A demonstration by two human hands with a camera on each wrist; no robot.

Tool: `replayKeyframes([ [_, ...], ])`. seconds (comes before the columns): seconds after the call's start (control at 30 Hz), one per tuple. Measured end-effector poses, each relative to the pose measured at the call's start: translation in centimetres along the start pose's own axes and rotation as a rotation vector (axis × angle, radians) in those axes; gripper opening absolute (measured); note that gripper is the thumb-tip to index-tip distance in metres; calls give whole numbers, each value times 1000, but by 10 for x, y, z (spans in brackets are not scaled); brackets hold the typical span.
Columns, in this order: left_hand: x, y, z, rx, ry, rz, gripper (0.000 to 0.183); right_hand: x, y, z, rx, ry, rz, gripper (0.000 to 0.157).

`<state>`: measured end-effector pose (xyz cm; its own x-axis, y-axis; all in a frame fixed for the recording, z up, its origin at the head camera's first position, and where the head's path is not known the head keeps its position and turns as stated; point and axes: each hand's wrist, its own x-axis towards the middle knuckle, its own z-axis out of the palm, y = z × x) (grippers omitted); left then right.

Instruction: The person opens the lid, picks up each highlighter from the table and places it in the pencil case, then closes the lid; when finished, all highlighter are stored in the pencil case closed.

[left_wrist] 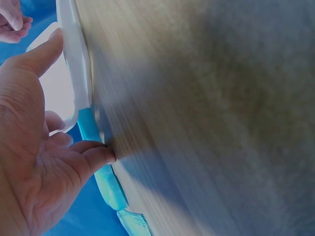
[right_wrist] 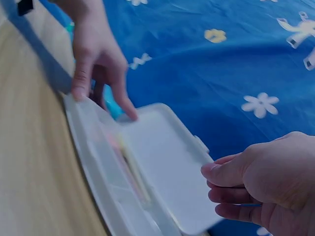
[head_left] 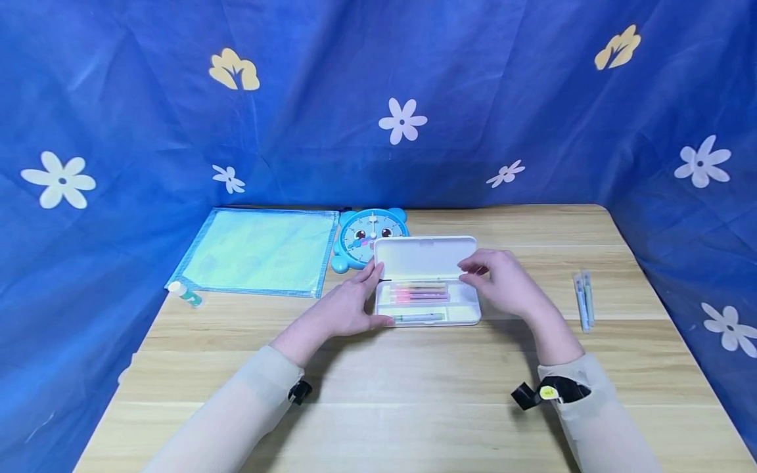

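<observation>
A white pencil case [head_left: 464, 314] lies with its lid [head_left: 422, 256] raised at the back. Several pink and yellowish pens [head_left: 421, 293] fill its rear compartment, and a pale pen with green markings [head_left: 420, 318] lies in the front one. My left hand [head_left: 351, 305] holds the case's left end, thumb at the front corner and fingers at the lid's left edge. Close to the lid's right side is my right hand [head_left: 503, 279], fingers loosely bent with nothing between them. The right wrist view shows the lid [right_wrist: 162, 157] just beyond these fingertips.
Behind the case stands a blue clock [head_left: 357, 220] with a cartoon face. A light-blue mesh pouch [head_left: 260, 249] lies at the back left, beside a glue stick [head_left: 186, 293]. Two pens [head_left: 582, 302] lie on the right of the wooden table [head_left: 414, 407]. A blue curtain [head_left: 331, 98] surrounds it.
</observation>
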<state>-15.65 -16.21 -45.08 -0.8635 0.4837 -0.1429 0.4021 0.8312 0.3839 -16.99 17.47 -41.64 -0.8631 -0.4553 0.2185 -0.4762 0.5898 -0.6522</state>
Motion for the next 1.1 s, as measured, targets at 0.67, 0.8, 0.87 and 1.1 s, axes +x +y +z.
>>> replayKeyframes([
  [0.67,2,-1,0,-17,-20,-8,124,-58,49,-60,-36,272,289,22],
  [0.8,3,-2,-1,-22,-20,-13,124,-77,62,-67,-63,287,375,30],
  [0.87,3,-2,0,-24,-23,-15,124,-87,68,-70,-78,298,408,32],
  [1.1,3,-2,0,-23,-18,-9,124,-109,82,-70,-156,341,528,31],
])
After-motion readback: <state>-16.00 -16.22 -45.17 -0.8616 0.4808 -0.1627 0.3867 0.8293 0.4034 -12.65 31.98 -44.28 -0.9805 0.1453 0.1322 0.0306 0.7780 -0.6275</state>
